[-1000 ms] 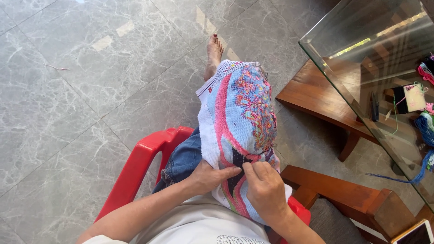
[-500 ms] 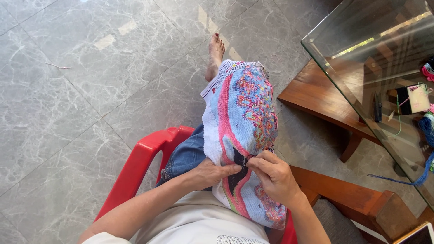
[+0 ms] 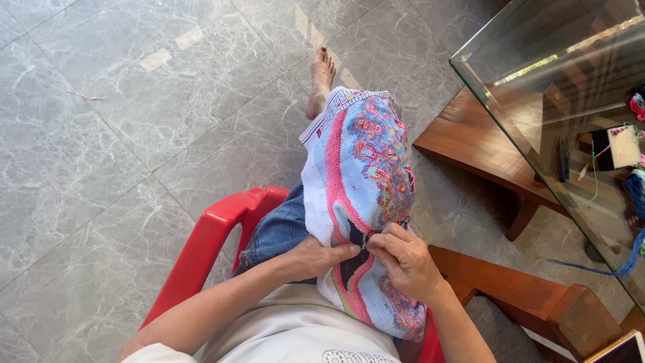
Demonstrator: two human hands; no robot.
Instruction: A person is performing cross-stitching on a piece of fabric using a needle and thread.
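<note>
Fabric (image 3: 366, 195), a cross-stitch cloth worked in pink, blue and black, lies draped over the person's lap and raised knee, running from near the waist out toward the far foot (image 3: 321, 81). Beneath it shows a blue denim leg, and under that a red plastic chair (image 3: 215, 232), its arm curving along the near left.

Left hand (image 3: 316, 257) rests at the cloth's near left edge, fingers curled and pinching the fabric just beside the black patch. Right hand (image 3: 403, 262) sits touching the cloth on the right, thumb and forefinger closed narrowly on a dark thread (image 3: 379, 232) that loops up from the black area; whether a needle is between them cannot be told. The two hands almost meet over the black stitching.

Floor (image 3: 134, 134) of grey marbled tile spreads across the left and far parts of the scene. At right stands a wooden bench (image 3: 510, 286) near, and beyond it a glass-topped surface (image 3: 537, 87) on a wooden frame, with skeins of coloured yarn (image 3: 635, 181) and a trailing blue strand (image 3: 591, 269) at its right edge.
</note>
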